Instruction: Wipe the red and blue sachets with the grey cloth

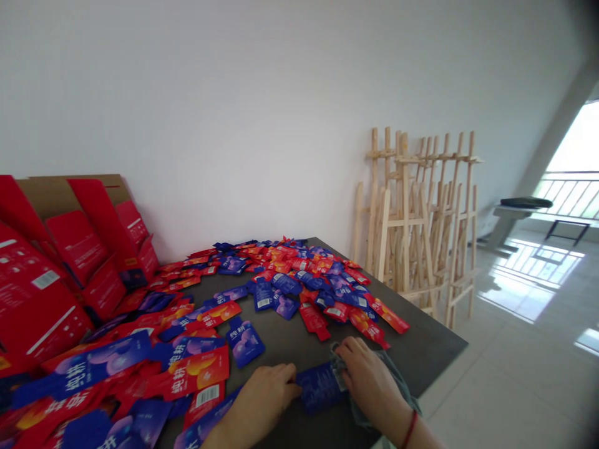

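Observation:
A blue pouch point(318, 390) lies back side up near the table's front edge. My left hand point(269, 399) pinches its left end between thumb and fingers. A grey-green cloth point(395, 377) is bunched under my right hand point(367, 380), whose curled fingers press it on the pouch's right end; the cloth's rest hangs beside my wrist. Another blue pouch point(244, 342) with a purple fruit picture lies just beyond my left hand. Red and blue pouches point(199, 373) are heaped to the left, partly behind my left forearm.
More red and blue pouches point(313, 274) cover the far part of the dark table point(423, 330). Open red boxes point(35, 293) stand at the left against the white wall. Wooden easels point(405, 221) stand on the floor beyond the table's right edge.

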A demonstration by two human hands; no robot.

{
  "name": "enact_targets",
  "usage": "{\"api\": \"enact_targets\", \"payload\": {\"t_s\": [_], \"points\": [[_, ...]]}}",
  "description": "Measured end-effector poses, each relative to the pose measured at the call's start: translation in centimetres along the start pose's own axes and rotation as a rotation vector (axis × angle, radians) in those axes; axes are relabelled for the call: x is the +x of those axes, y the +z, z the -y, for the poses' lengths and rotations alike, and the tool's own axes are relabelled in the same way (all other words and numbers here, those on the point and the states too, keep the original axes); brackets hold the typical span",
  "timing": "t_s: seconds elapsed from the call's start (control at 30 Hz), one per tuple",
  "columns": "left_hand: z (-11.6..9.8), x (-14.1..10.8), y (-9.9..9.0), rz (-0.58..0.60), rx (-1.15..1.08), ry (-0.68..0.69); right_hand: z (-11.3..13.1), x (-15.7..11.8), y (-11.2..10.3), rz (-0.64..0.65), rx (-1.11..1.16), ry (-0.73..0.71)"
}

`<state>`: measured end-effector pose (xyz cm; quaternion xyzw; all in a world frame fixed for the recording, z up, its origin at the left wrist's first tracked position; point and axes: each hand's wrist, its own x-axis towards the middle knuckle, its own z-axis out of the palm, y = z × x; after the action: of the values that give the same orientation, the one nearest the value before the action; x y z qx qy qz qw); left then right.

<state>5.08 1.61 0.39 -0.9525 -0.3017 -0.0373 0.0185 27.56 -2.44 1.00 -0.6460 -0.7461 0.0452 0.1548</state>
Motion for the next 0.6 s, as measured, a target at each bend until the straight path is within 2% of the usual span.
{"api": "enact_targets", "payload": {"t_s": [0.07, 0.17, 0.27, 0.37, 0.5, 0.6], "points": [[0.0, 0.0, 0.2, -0.02, -0.007, -0.022, 1.5, 0.7, 0.2, 0.012, 0.011, -0.108], [-0.1, -0.1, 0.3, -0.03, 0.0, -0.027, 3.5, 1.4, 1.4, 0.098, -0.038, -0.289], [0.0, -0.1, 0.2, -0.017, 0.017, 0.003, 3.9, 1.6, 2.3, 0.149, -0.075, -0.365], [0.1, -0.2, 0.2, -0.016, 0.01, 0.01, 2.6, 1.2, 2.1, 0.115, -0.036, -0.317], [0.3, -0.3, 0.1, -0.032, -0.049, -0.005, -0.5, 1.0, 1.2, 0.071, -0.007, -0.13], [0.3, -0.3, -0.7, -0.06, -0.173, -0.053, -2.4, 1.1, 0.9, 0.028, 0.039, -0.026]]}}
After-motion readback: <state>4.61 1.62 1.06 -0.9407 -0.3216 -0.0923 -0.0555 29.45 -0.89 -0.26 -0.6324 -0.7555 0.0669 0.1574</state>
